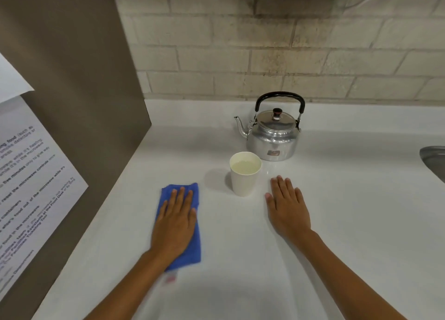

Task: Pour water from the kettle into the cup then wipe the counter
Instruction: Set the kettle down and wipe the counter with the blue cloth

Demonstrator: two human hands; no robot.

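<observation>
On the bench (337,223), a soft, limp blue cloth (190,245) is pressed flat under the left hand (174,225), palm open, nothing gripped. Right hand (287,210) lies flat, empty. Filled cup (245,177), likely tippy, stands between them; kettle (273,134) behind.

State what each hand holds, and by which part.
Nothing is gripped. The left hand lies flat, palm down, on the middle of the blue cloth, pressing it to the counter. The right hand rests flat on bare counter, empty.
</observation>
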